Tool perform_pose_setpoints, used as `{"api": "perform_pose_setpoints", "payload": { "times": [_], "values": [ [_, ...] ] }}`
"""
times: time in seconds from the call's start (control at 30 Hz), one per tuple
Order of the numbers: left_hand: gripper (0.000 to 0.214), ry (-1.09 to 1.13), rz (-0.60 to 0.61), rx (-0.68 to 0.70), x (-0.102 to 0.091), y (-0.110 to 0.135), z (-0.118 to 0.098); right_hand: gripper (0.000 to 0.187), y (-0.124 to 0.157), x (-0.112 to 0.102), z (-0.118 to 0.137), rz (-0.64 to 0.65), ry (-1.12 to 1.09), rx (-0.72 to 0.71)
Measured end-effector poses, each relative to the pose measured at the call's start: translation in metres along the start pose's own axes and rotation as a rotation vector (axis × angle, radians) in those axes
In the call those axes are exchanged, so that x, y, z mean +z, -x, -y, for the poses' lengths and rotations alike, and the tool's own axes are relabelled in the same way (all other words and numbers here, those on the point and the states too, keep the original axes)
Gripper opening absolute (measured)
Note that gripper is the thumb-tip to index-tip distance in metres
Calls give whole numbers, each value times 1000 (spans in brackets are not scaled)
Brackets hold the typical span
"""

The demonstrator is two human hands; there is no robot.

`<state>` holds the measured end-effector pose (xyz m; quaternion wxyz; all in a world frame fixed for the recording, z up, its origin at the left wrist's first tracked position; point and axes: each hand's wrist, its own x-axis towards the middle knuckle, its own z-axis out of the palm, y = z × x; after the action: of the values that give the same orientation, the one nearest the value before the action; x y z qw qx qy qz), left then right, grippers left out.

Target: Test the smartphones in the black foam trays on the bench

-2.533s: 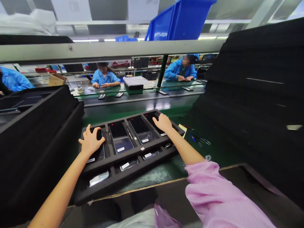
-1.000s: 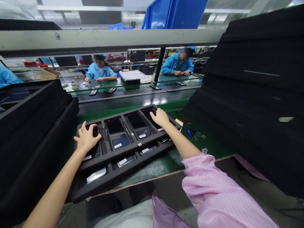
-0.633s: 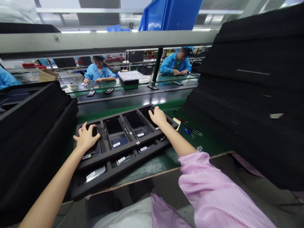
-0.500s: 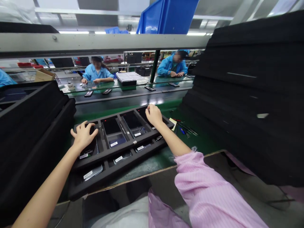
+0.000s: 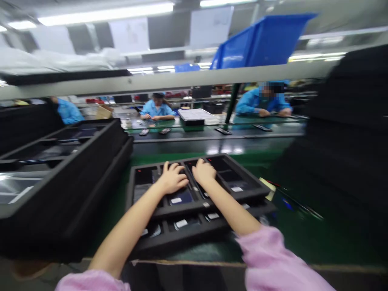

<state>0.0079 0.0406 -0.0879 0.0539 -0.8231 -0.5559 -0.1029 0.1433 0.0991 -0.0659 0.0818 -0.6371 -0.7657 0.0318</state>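
Observation:
A black foam tray (image 5: pixel 248 193) with smartphones in its compartments lies on a second, similar tray (image 5: pixel 188 235) on the green bench. My left hand (image 5: pixel 173 178) is open, fingers spread over the phone (image 5: pixel 181 197) in the second compartment from the left. Beside it, my right hand (image 5: pixel 205 172) reaches with bent, loosely open fingers onto the third compartment's phone, which my hand and forearm mostly cover. Phones in the outer compartments, one at left (image 5: pixel 144 182) and one at right (image 5: pixel 228 171), show small red marks on dark screens. Several phones carry white labels.
Tall stacks of black foam trays stand at left (image 5: pixel 91 161) and right (image 5: pixel 342 161). Tweezers (image 5: pixel 309 209) and a yellow note (image 5: pixel 269 189) lie right of the trays. Beyond runs a conveyor (image 5: pixel 194 139) with phones; people in blue work behind it. A blue bin (image 5: pixel 260 42) sits overhead.
My left hand has gone from the leftmost phone to the second one. My right hand has shifted from the rightmost compartment to the third. The view has turned left and tilted up.

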Motion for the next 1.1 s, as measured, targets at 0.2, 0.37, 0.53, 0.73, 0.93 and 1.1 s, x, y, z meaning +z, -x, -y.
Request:
{"api": "perform_pose_setpoints", "payload": {
  "times": [0.2,0.37,0.53,0.73,0.93,1.1],
  "values": [
    [33,-36,-17,-30,5,-1,6,35,-7,10,-11,-37,-16,29],
    [35,-15,-33,-43,5,1,7,35,-5,8,-12,-39,-1,65],
    [34,-16,-63,-78,4,4,8,36,-4,11,-12,-51,19,67],
    [36,-13,-72,-78,2,-1,9,39,-7,10,-15,-35,-28,71],
    [29,22,-24,-96,1,-12,7,38,-12,7,-19,-11,-87,106],
    [21,54,-5,-114,-1,-13,5,38,-13,4,-21,-9,-131,112]
  ]
}}
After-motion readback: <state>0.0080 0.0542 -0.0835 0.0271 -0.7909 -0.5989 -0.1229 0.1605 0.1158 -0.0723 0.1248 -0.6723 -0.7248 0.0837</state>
